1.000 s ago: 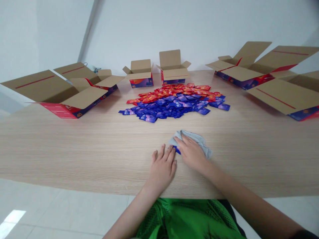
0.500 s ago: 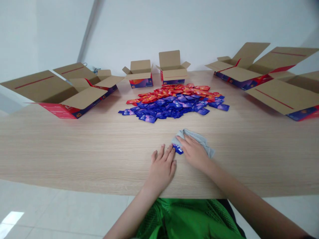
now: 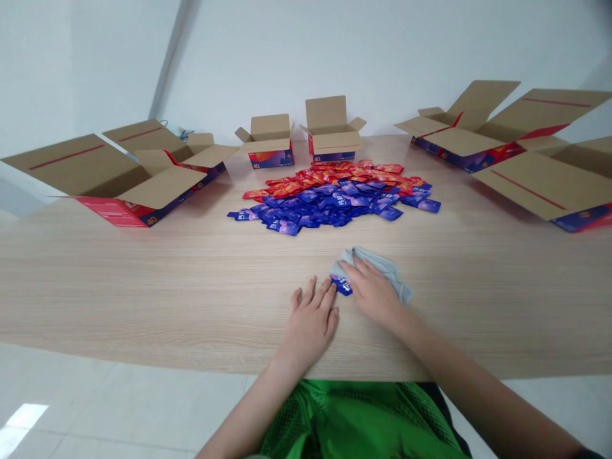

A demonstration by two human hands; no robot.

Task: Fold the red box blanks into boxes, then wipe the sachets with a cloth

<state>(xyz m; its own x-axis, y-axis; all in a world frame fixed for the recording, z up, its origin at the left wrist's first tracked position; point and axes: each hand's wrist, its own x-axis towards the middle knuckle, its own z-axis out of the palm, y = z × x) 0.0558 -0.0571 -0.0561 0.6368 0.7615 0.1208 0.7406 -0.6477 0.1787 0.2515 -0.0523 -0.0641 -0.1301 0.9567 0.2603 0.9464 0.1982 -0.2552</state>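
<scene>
Hidden areas first: your right hand (image 3: 373,293) covers part of the grey cloth (image 3: 394,274), and the cloth and your fingers conceal part of the blue packet (image 3: 343,287). The packet lies on the table (image 3: 143,287), on your side of the packet pile (image 3: 325,204). Your left hand (image 3: 310,322) is wide, palm down, fingertips at the packet's left edge. Your right hand rests on the cloth with fingers extended; whether it grips the cloth, you cannot tell.

Containers: 2 open cartons, the smaller-looking carton (image 3: 271,156) and the tall-flapped carton (image 3: 335,150), stand behind the pile, each marked 40. The left cartons (image 3: 119,217) and right cartons (image 3: 583,220) flank it, flaps raised or spread. The right frame edge cuts off the nearest right carton. Carton bottoms are hidden, so contents cannot be confirmed. The pile has red packets behind blue; overlap prevents a count.
</scene>
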